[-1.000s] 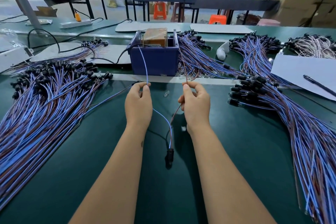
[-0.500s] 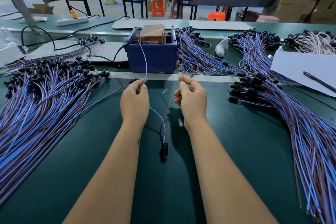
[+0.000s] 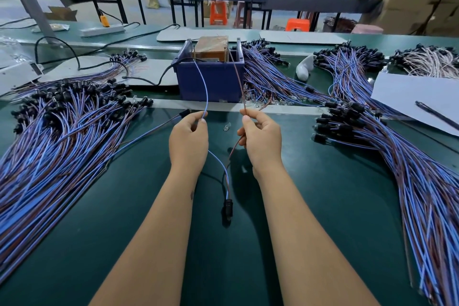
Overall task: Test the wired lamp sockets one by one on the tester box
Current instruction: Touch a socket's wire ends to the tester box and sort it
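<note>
A blue tester box with a brown block inside stands at the middle of the green table. My left hand pinches the blue wire of one lamp socket, and the wire arcs up to the box's top. My right hand pinches the brown wire, which also reaches up to the box. Both wires run down between my forearms to the black socket, which hangs just above the table. A small glass bulb lies between my hands.
A big heap of wired sockets covers the left of the table. Another heap fans down the right side. More bundles lie behind the box. White paper with a pen sits at the right, and a power strip at the far left.
Both hands have stayed on their wires and shifted slightly forward, towards the box. The socket still dangles between my forearms.
</note>
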The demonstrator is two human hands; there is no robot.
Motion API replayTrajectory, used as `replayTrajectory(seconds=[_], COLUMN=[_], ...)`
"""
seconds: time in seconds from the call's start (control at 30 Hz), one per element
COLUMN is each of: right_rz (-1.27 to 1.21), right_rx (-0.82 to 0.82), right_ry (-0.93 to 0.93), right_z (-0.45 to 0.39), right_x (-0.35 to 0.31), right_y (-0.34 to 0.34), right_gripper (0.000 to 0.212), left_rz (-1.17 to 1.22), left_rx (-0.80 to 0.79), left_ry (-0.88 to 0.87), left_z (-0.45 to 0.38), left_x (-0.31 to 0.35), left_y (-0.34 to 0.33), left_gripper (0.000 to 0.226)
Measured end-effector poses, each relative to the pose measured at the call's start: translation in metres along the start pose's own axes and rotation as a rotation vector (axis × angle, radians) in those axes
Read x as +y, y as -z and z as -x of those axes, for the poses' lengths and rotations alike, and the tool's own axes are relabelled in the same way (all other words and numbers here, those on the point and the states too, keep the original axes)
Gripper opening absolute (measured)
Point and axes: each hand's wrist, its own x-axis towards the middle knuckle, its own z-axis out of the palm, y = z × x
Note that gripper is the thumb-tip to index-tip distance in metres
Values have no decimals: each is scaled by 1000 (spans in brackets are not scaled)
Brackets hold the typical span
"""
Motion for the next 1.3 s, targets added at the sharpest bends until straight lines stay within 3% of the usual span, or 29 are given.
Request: replayTrajectory(seconds=[0.87,1.17,1.3], right_rz=[102,341,271], right_rx=[-29,-226,-318], right_ry=[77,224,123], right_z=[2,12,16], right_x=[2,4,-2], right_y=[-3,-9,-9], right_gripper=[20,20,11], left_rz=[-19,287,382], left_rx=[-9,-218,-136], left_ry=[-13,67,124], left_z=[2,9,5], left_x=[3,16,18], left_y=[1,-3,2], left_gripper=[21,12,19])
